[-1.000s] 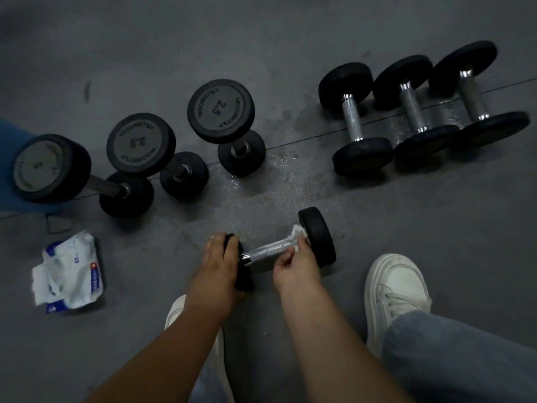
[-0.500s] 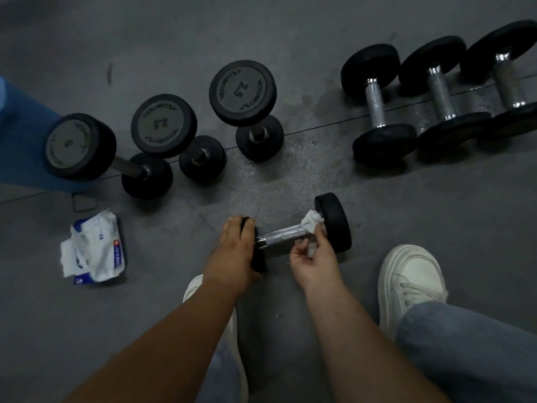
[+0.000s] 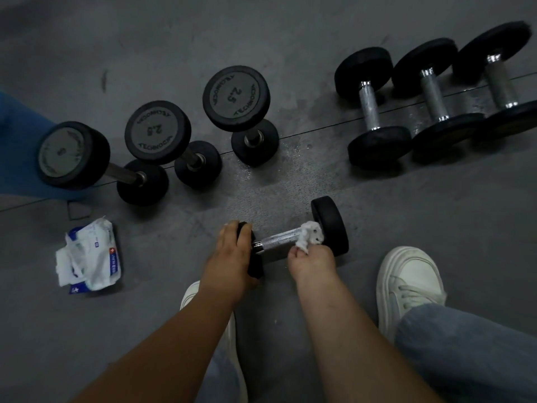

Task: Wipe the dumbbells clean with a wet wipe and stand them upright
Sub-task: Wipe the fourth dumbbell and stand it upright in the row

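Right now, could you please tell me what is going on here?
A person is wiping a dumbbell lying on the floor: the left hand grips one end, the right hand pinches a wet wipe against the handle by the other end. Three dumbbells stand upright behind it; three others lie on their sides at the right.

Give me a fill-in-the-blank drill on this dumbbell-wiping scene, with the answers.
The right hand holds a white ____ against the handle of the middle dumbbell.
____ upright dumbbells stand near the wipe pack.
The far-right dumbbells lie on their ____.
Answers: wipe; three; sides.
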`<state>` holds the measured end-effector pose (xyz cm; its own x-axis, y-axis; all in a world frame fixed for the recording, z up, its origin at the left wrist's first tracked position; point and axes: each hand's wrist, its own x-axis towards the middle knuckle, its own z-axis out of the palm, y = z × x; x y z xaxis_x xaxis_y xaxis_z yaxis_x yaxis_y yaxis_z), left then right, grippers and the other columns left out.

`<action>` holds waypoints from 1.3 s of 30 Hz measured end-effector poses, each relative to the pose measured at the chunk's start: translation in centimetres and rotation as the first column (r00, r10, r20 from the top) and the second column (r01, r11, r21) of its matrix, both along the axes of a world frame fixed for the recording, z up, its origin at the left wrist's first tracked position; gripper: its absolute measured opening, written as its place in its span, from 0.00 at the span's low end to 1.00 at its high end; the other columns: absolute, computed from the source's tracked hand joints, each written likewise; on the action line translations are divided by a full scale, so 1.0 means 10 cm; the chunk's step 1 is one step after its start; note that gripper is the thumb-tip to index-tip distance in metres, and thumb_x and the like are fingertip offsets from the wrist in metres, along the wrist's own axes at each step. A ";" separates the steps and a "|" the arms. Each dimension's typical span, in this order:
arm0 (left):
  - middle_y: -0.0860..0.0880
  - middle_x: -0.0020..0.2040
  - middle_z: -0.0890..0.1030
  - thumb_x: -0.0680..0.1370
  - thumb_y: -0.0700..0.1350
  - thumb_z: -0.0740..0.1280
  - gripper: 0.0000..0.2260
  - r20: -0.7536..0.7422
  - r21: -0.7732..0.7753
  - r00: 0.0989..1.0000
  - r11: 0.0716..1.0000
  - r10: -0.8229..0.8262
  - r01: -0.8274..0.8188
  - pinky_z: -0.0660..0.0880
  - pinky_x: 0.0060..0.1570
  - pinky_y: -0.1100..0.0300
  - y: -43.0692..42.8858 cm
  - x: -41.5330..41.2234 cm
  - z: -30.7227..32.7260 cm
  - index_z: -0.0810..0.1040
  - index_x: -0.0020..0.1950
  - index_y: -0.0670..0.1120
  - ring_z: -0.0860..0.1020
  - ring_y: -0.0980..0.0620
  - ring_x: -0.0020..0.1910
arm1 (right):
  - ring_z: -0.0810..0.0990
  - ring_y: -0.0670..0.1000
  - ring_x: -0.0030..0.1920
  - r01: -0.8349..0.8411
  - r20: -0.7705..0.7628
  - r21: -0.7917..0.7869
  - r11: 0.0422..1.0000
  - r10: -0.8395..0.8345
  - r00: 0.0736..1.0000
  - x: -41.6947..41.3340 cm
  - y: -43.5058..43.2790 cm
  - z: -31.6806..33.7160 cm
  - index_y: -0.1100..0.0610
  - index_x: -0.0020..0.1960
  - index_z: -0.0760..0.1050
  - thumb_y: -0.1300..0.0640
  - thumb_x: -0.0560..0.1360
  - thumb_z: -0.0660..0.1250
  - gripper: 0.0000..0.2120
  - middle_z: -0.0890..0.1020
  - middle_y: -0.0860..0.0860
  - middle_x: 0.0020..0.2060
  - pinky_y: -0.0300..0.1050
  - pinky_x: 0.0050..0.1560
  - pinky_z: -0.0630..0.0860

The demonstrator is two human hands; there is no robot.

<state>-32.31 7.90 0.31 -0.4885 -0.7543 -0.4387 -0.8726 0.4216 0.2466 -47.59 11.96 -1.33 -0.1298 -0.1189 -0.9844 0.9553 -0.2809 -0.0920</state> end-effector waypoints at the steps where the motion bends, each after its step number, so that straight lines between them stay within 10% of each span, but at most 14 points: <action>1: 0.46 0.77 0.53 0.63 0.48 0.79 0.49 0.003 0.002 1.000 1.000 -0.003 0.003 0.71 0.66 0.50 0.00 0.00 0.01 0.57 0.78 0.47 0.54 0.46 0.77 | 0.76 0.52 0.54 0.074 0.073 0.003 0.997 -0.074 0.995 -0.02 0.00 -0.03 0.59 0.48 0.73 0.65 0.81 0.47 0.16 0.76 0.53 0.50 0.41 0.53 0.70; 6: 0.47 0.77 0.51 0.63 0.48 0.79 0.49 0.021 0.016 1.000 1.000 0.000 0.000 0.72 0.66 0.49 -0.01 -0.01 0.02 0.56 0.78 0.48 0.53 0.46 0.77 | 0.75 0.51 0.42 0.140 0.169 -0.033 0.990 -0.133 0.977 0.02 0.16 -0.08 0.60 0.45 0.72 0.69 0.81 0.49 0.14 0.77 0.54 0.43 0.40 0.48 0.73; 16: 0.47 0.77 0.51 0.63 0.48 0.79 0.49 0.021 0.029 1.000 1.000 0.009 -0.009 0.71 0.66 0.49 -0.02 -0.01 -0.01 0.56 0.78 0.48 0.52 0.46 0.77 | 0.76 0.47 0.51 -0.067 -0.037 -0.005 0.998 0.067 0.997 0.06 -0.06 0.12 0.58 0.57 0.75 0.64 0.78 0.57 0.12 0.77 0.52 0.49 0.35 0.51 0.71; 20: 0.47 0.77 0.53 0.61 0.47 0.80 0.50 0.012 0.021 1.000 1.000 0.006 -0.006 0.72 0.66 0.49 -0.01 0.01 -0.03 0.57 0.78 0.48 0.54 0.45 0.77 | 0.76 0.46 0.31 -0.163 -0.083 0.108 0.981 0.173 0.982 0.04 -0.25 0.17 0.57 0.40 0.75 0.59 0.76 0.66 0.07 0.78 0.49 0.34 0.33 0.24 0.69; 23: 0.46 0.76 0.54 0.61 0.47 0.80 0.49 -0.011 0.005 1.000 1.000 0.000 0.000 0.72 0.66 0.49 -0.02 0.00 -0.04 0.59 0.77 0.47 0.56 0.44 0.76 | 0.78 0.49 0.34 -0.185 -0.078 0.125 0.975 0.195 0.978 0.05 -0.31 0.08 0.58 0.45 0.78 0.54 0.75 0.72 0.08 0.80 0.53 0.40 0.41 0.30 0.74; 28: 0.47 0.76 0.54 0.62 0.48 0.79 0.48 -0.017 -0.007 1.000 1.000 0.001 -0.001 0.74 0.63 0.50 -0.01 0.00 -0.01 0.59 0.77 0.47 0.57 0.46 0.75 | 0.80 0.50 0.52 -0.042 -0.134 0.039 0.998 0.046 0.990 0.16 -0.03 -0.08 0.57 0.57 0.74 0.62 0.80 0.64 0.07 0.80 0.55 0.55 0.38 0.40 0.77; 34: 0.48 0.75 0.53 0.62 0.48 0.79 0.48 0.001 0.002 1.000 1.000 -0.006 0.006 0.73 0.62 0.52 -0.01 -0.01 0.01 0.58 0.77 0.47 0.56 0.46 0.75 | 0.73 0.47 0.38 -0.099 -0.059 0.093 0.991 0.104 0.993 0.16 0.38 -0.24 0.59 0.54 0.73 0.70 0.79 0.57 0.10 0.74 0.54 0.40 0.30 0.26 0.73; 39: 0.48 0.76 0.52 0.63 0.48 0.79 0.48 0.020 0.013 1.000 1.000 -0.014 0.013 0.73 0.61 0.53 -0.01 -0.01 0.03 0.57 0.77 0.48 0.54 0.47 0.76 | 0.68 0.49 0.32 -0.279 -0.046 0.138 0.950 0.287 0.957 0.15 0.43 -0.12 0.65 0.48 0.76 0.37 0.76 0.53 0.30 0.74 0.52 0.36 0.27 0.37 0.72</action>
